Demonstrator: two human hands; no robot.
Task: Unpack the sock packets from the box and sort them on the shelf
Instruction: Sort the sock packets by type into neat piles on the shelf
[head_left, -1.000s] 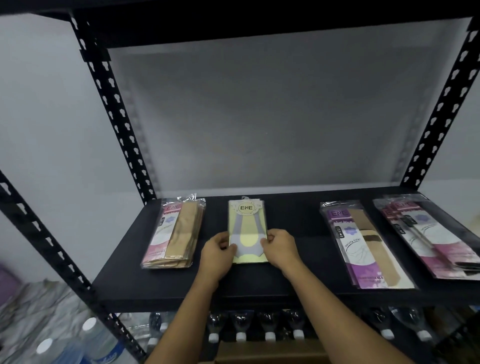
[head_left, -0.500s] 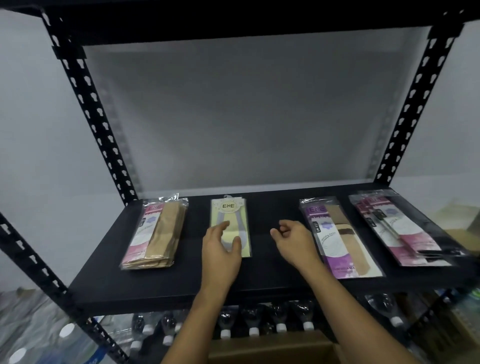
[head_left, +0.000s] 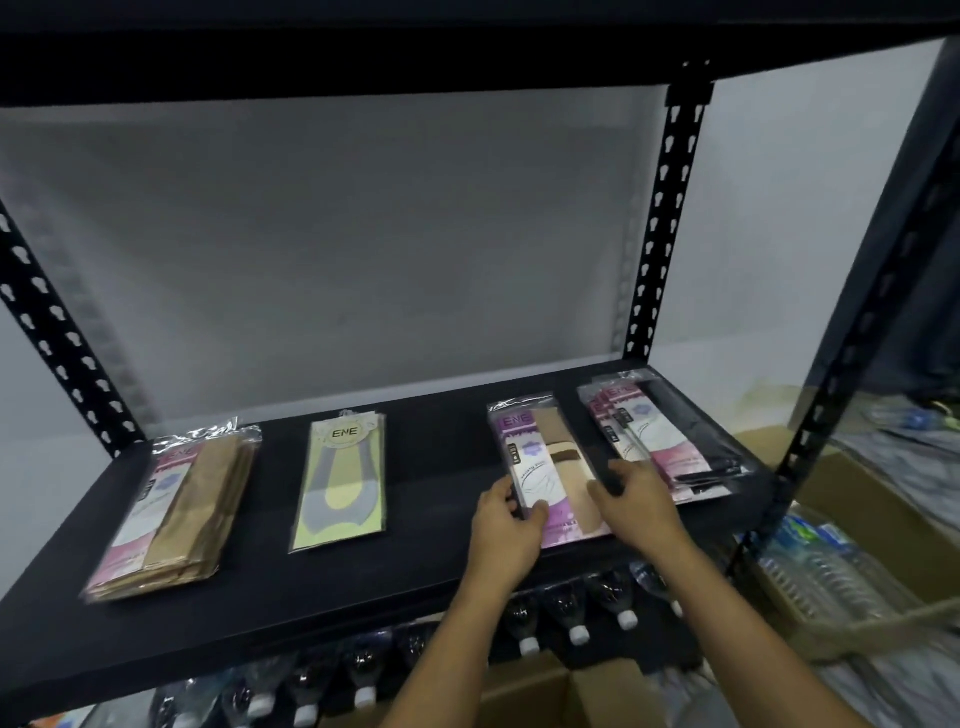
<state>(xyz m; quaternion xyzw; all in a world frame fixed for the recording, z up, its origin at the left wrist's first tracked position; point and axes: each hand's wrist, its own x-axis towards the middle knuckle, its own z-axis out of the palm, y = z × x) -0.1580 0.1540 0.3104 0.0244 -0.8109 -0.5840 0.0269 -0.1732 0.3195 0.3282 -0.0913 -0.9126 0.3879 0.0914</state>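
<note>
Sock packets in the purple stack (head_left: 545, 467) sit between my hands: my left hand (head_left: 506, 525) pinches its left edge, thumb on top, and my right hand (head_left: 636, 501) curls against its right edge. It lies flat on the black shelf board (head_left: 431, 561). Just right lies a pink stack (head_left: 660, 436); to the left, well apart, a yellow-grey packet (head_left: 340, 483) and a tan stack (head_left: 171, 512). A slotted black post (head_left: 665, 223) stands before the grey wall (head_left: 337, 249). Capped bottles (head_left: 576, 618) and a cardboard box (head_left: 535, 691) sit below.
</note>
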